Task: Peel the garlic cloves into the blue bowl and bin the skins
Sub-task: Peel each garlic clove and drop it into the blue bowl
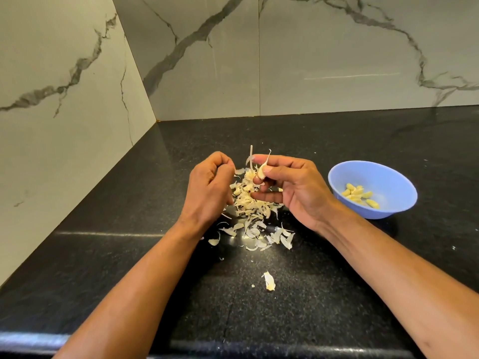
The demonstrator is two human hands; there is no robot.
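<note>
Garlic peeling above a littered black counter point(337, 294).
Blue bowl point(388, 177), right of the skin pile point(248, 203), holds peeled cloves; right hand point(293, 187) pinches a half-skinned clove point(261, 172), left hand point(210, 187) curled, contents unclear. A loose pinch may drop it among the skins.

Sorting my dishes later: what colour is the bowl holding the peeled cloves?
The bowl is light blue, clearest in the head view.

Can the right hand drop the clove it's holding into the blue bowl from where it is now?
Probably yes. The right hand pinches the garlic clove just left of the blue bowl, with only bare countertop between them.
</note>
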